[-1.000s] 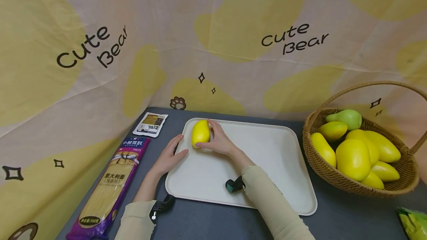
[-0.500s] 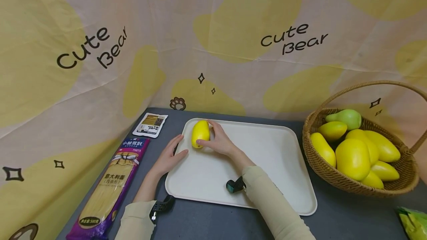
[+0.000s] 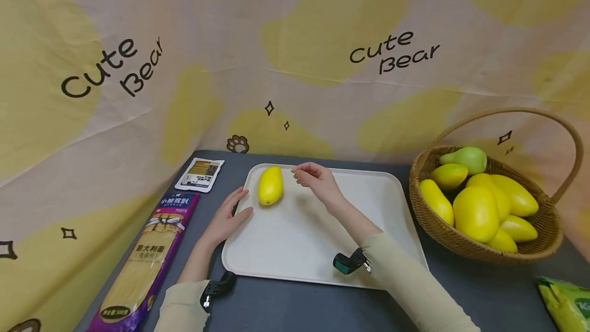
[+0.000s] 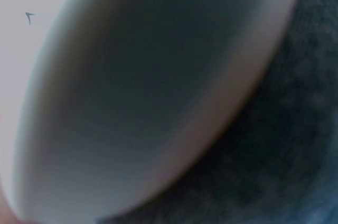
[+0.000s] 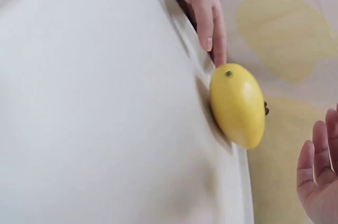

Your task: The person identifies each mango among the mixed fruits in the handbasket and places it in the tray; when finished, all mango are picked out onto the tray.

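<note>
A yellow mango (image 3: 270, 185) lies at the far left of the white tray (image 3: 295, 250). My right hand (image 3: 320, 183) hovers just right of it, apart from the fruit, with fingers loosely bent and nothing between them. In the right wrist view, the mango (image 5: 237, 106) sits close to the tray's rim, and the right hand's fingers (image 5: 320, 150) show at the right edge. My left hand (image 3: 227, 220) rests at the tray's left edge, fingers extended and thumb over the rim. The left wrist view is mostly filled by a blurred, close surface.
A woven basket (image 3: 417, 209) of several yellow mangoes and a green fruit (image 3: 465, 160) stands on the right. Left of the tray lie a pasta pack (image 3: 143, 260) and a white pouch (image 3: 200, 174). A green packet (image 3: 564, 301) is at the lower right. Printed cloth backs the table.
My right hand has let go of the mango and moved up and right from it. The mango stays on the tray; the left hand keeps its place. The head view has shifted slightly.
</note>
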Demonstrator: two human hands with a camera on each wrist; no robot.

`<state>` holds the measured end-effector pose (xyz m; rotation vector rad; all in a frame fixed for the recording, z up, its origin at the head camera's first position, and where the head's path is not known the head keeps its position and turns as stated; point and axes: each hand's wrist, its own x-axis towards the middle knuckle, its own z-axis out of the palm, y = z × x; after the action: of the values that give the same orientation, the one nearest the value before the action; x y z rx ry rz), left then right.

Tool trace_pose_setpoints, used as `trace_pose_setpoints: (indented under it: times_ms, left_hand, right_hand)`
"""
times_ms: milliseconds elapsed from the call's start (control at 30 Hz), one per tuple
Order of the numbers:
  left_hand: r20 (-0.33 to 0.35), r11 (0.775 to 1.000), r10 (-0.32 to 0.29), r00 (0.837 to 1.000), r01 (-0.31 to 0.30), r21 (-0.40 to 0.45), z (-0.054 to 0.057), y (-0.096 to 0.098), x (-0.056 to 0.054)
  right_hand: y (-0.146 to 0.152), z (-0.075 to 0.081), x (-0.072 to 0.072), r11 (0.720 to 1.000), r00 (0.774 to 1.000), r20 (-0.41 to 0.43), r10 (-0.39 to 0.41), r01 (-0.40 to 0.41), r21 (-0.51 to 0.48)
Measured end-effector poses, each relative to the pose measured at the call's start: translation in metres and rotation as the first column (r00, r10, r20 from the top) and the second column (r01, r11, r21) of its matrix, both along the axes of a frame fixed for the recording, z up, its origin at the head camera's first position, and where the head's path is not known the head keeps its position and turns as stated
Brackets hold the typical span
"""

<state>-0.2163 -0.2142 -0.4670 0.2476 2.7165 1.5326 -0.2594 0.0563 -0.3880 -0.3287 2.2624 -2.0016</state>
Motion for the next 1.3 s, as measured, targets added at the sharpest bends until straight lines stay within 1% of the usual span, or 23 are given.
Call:
trace_pose_setpoints:
  times_ms: [133, 233, 300, 400, 500, 567, 633, 700, 733, 767, 800, 833, 900, 933, 967, 1000, 1067, 1100, 1133, 1167, 1233, 1300]
  left_hand:
    - [0.013, 1.0, 0.005, 1.0, -0.005, -0.003, 0.001, 0.0, 0.001]
    - [-0.002, 1.0, -0.003, 1.0, 0.003, 0.001, 0.0, 0.0, 0.001]
    - [-0.013, 1.0, -0.012, 1.0, 0.012, 0.005, -0.001, 0.0, 0.001]
    - [-0.028, 1.0, -0.017, 0.999, 0.018, 0.006, -0.001, -0.002, 0.001]
    - [-0.028, 1.0, -0.011, 1.0, 0.011, 0.003, -0.001, -0.003, 0.001]
    - [-0.029, 1.0, -0.012, 1.0, 0.012, -0.006, 0.0, -0.002, 0.001]
    - [-0.03, 1.0, -0.01, 1.0, 0.01, -0.014, 0.001, -0.001, 0.002]
    - [-0.034, 1.0, -0.013, 0.999, 0.012, -0.024, 0.001, 0.0, 0.002]
    - [-0.034, 1.0, -0.013, 0.999, 0.012, -0.028, 0.002, 0.0, 0.002]
    - [-0.032, 0.999, -0.011, 0.999, 0.01, -0.032, 0.002, 0.001, 0.001]
    - [-0.029, 0.999, -0.011, 1.0, 0.01, -0.034, 0.002, 0.002, 0.001]
    - [-0.026, 0.999, -0.01, 1.0, 0.009, -0.037, 0.003, 0.002, 0.001]
    - [-0.017, 0.999, -0.007, 1.0, 0.006, -0.039, 0.002, 0.002, 0.002]
    - [-0.013, 0.999, -0.003, 1.0, 0.003, -0.04, 0.002, 0.002, 0.002]
    - [-0.01, 0.999, -0.001, 1.0, 0.001, -0.039, 0.002, 0.001, 0.002]
    - [-0.008, 0.999, 0.001, 1.0, -0.001, -0.037, 0.002, 0.001, 0.002]
    - [-0.006, 0.999, 0.005, 1.0, -0.005, -0.032, 0.001, 0.001, 0.002]
    - [-0.007, 0.999, 0.002, 1.0, -0.002, -0.033, 0.0, 0.001, 0.002]
    - [-0.006, 1.0, 0.001, 1.0, -0.002, -0.03, 0.0, 0.001, 0.001]
    - [-0.008, 1.0, 0.001, 1.0, -0.001, -0.029, 0.0, 0.001, 0.001]
    - [-0.011, 1.0, -0.001, 1.0, 0.0, -0.026, 0.001, 0.001, 0.001]
    - [-0.018, 1.0, -0.005, 1.0, 0.004, -0.023, 0.001, 0.001, 0.001]
  right_hand:
    - [0.028, 0.027, 0.02, 0.998, 0.999, 0.023, 0.042, -0.043, 0.037]
    - [0.054, 0.046, 0.037, 0.992, 0.997, -0.001, 0.082, -0.081, 0.093]
    - [0.073, 0.058, 0.048, 0.982, 0.993, -0.024, 0.116, -0.111, 0.15]
    - [0.104, 0.073, 0.061, 0.953, 0.981, -0.073, 0.179, -0.155, 0.26]
    - [0.137, 0.088, 0.071, 0.905, 0.964, -0.136, 0.23, -0.16, 0.393]
    - [0.159, 0.099, 0.075, 0.856, 0.945, -0.198, 0.261, -0.132, 0.5]
    - [0.184, 0.109, 0.077, 0.798, 0.915, -0.271, 0.298, -0.083, 0.597]
    - [0.209, 0.12, 0.077, 0.717, 0.883, -0.336, 0.329, -0.002, 0.697]
    - [0.223, 0.125, 0.077, 0.668, 0.867, -0.363, 0.342, 0.048, 0.743]
    - [0.237, 0.128, 0.076, 0.624, 0.856, -0.378, 0.351, 0.088, 0.777]
    - [0.251, 0.132, 0.074, 0.575, 0.86, -0.368, 0.354, 0.11, 0.811]
    - [0.264, 0.134, 0.072, 0.53, 0.869, -0.345, 0.354, 0.118, 0.84]
    - [0.289, 0.136, 0.068, 0.448, 0.902, -0.275, 0.334, 0.105, 0.888]
    - [0.3, 0.136, 0.065, 0.417, 0.916, -0.234, 0.325, 0.083, 0.905]
    - [0.311, 0.135, 0.062, 0.401, 0.933, -0.184, 0.309, 0.047, 0.915]
    - [0.321, 0.133, 0.059, 0.395, 0.946, -0.134, 0.296, 0.007, 0.919]
    - [0.338, 0.128, 0.055, 0.393, 0.96, -0.061, 0.272, -0.053, 0.918]
    - [0.346, 0.125, 0.053, 0.393, 0.967, -0.006, 0.256, -0.098, 0.914]
    - [0.352, 0.122, 0.051, 0.4, 0.971, 0.046, 0.236, -0.14, 0.906]
    - [0.357, 0.119, 0.049, 0.416, 0.971, 0.096, 0.22, -0.183, 0.891]
    - [0.366, 0.113, 0.046, 0.418, 0.967, 0.158, 0.2, -0.23, 0.879]
    - [0.37, 0.107, 0.043, 0.42, 0.961, 0.194, 0.199, -0.262, 0.869]
